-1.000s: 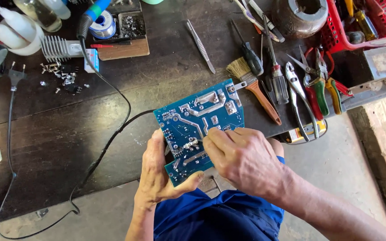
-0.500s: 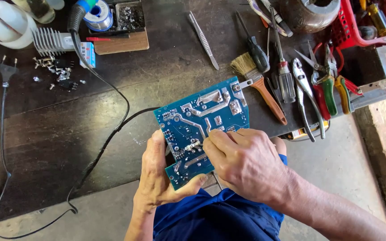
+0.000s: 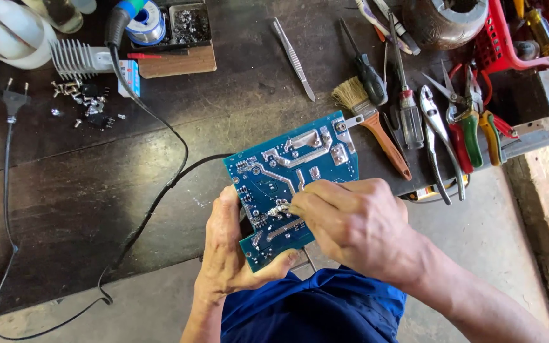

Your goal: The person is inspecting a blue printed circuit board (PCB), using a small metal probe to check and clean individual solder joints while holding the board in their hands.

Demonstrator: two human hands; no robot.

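Plainly, the blue circuit board (image 3: 290,184) is held solder side up over the person's lap, just off the near edge of the dark surface (image 3: 96,190), tilted toward the camera so the silver traces face the eyes. The left hand (image 3: 227,254) is closed on the board's lower left edge — thumb on top, fingers underneath — acting as a steady clamp. The right hand (image 3: 357,222) lies over the board's lower right, fingertips pinched together at a solder joint near the middle; whether they hold a small part I cannot tell.

Beyond the board a black cable (image 3: 154,190) crosses the worn wood. Right of the board lie a paintbrush (image 3: 373,121), screwdrivers (image 3: 408,114) and pliers (image 3: 471,133) — all within reach. Far left of it sit loose screws (image 3: 77,101) and a finned heat sink (image 3: 74,58). Under the board, a concrete floor (image 3: 478,235).
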